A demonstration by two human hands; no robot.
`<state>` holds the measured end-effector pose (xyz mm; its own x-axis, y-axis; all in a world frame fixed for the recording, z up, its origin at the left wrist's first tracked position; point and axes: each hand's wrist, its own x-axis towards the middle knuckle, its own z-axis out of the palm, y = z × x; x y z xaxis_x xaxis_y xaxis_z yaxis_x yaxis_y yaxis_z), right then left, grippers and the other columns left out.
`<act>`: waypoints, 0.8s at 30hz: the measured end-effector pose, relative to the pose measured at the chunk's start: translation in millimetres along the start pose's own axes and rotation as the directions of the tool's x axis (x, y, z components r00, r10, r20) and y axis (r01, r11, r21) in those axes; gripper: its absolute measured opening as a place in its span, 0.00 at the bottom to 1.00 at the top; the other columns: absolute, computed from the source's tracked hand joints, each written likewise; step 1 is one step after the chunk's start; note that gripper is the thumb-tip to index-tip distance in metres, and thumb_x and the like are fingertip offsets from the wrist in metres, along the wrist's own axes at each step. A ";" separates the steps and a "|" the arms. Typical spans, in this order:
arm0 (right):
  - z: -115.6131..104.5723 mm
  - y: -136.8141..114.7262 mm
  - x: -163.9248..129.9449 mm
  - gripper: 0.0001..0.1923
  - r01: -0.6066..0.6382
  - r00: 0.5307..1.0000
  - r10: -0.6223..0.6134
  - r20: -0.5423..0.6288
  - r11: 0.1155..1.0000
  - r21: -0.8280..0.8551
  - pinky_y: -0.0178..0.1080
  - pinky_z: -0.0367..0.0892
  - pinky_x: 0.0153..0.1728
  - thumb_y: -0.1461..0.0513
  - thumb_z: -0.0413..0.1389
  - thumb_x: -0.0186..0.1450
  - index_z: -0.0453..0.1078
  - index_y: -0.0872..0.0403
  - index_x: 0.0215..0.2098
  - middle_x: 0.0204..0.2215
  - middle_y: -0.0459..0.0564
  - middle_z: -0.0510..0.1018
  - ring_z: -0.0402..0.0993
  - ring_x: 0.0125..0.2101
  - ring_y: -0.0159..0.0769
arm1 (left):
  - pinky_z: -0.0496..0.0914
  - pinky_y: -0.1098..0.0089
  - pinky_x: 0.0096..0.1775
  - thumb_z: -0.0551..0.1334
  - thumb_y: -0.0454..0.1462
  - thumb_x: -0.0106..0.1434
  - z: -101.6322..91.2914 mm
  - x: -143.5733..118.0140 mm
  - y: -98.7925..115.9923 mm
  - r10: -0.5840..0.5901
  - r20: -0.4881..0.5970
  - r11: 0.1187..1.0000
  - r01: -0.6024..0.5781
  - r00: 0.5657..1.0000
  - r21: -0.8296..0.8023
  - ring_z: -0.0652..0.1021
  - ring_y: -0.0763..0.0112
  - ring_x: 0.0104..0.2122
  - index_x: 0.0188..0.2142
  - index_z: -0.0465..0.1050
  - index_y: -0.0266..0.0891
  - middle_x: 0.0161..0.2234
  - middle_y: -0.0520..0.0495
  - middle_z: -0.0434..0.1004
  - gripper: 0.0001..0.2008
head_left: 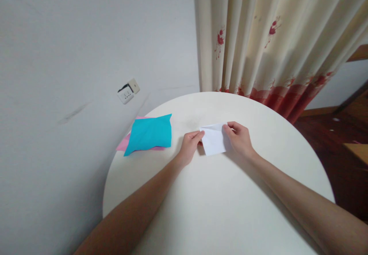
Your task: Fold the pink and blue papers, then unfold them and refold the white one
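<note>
Just right of the blue sheet [149, 133], mid-bench: both my hands on the white paper [213, 139].

My left hand [190, 146] pinches its left edge, my right hand [239, 138] clamps the top right corner. If either grip slides on the smooth bench [230, 209], I reckon the raised flap lands crooked and the crease goes off.

blue sheet [150, 133] on pink sheet [123, 143] blocks table's [218, 209] left edge; near and right side open.
</note>
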<state>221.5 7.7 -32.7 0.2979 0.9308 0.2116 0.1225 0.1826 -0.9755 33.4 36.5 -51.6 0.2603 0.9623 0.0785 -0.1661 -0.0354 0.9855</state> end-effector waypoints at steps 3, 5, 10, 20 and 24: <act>0.8 1.9 0.5 0.17 -0.061 0.997 0.063 -0.042 0.998 0.035 0.37 0.60 0.28 0.50 0.58 0.59 0.74 0.56 0.30 0.27 0.49 0.77 0.67 0.26 0.35 | 0.67 0.68 0.35 0.67 0.47 0.58 -0.3 -0.3 1.3 -0.020 0.024 1.000 0.020 1.000 -0.016 0.75 0.67 0.29 0.26 0.77 0.36 0.27 0.47 0.77 0.16; 0.8 1.0 -0.1 0.16 -0.098 0.993 0.101 -0.060 0.994 0.043 0.37 0.59 0.28 0.50 0.59 0.58 0.73 0.55 0.28 0.25 0.49 0.76 0.65 0.26 0.34 | 0.67 0.69 0.35 0.67 0.48 0.58 -0.5 0.1 1.6 -0.022 0.015 0.999 0.022 1.000 -0.032 0.75 0.67 0.29 0.27 0.78 0.36 0.27 0.46 0.78 0.16; 0.1 -2.6 -1.7 0.16 -0.154 0.983 0.159 -0.093 0.986 0.060 0.37 0.56 0.27 0.50 0.59 0.56 0.73 0.55 0.27 0.24 0.47 0.74 0.63 0.25 0.33 | 0.67 0.70 0.34 0.64 0.52 0.61 -0.4 0.9 2.4 -0.004 -0.001 0.999 0.004 1.000 -0.038 0.75 0.68 0.31 0.31 0.79 0.36 0.31 0.44 0.78 0.19; 0.5 -2.6 -1.7 0.15 -0.160 0.981 0.172 -0.095 0.980 0.115 0.37 0.57 0.29 0.50 0.61 0.55 0.73 0.55 0.27 0.25 0.46 0.74 0.64 0.26 0.33 | 0.65 0.71 0.32 0.64 0.50 0.61 1.6 -0.4 6.0 0.012 0.029 0.999 -0.011 1.000 -0.030 0.75 0.67 0.32 0.34 0.80 0.36 0.32 0.45 0.79 0.19; 0.2 -2.4 -1.9 0.15 -0.148 0.983 0.159 -0.087 0.982 0.115 0.37 0.58 0.28 0.51 0.61 0.56 0.73 0.55 0.27 0.25 0.47 0.74 0.64 0.27 0.33 | 0.65 0.71 0.32 0.64 0.49 0.61 1.0 -0.9 6.2 0.013 0.046 1.000 -0.012 0.999 -0.022 0.74 0.68 0.32 0.35 0.80 0.36 0.32 0.45 0.79 0.18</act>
<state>220.5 5.6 -30.7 0.3952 0.9167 0.0583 -0.0329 0.0776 -0.9964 33.0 35.2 -45.3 0.3022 0.9482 0.0977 -0.1904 -0.0404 0.9809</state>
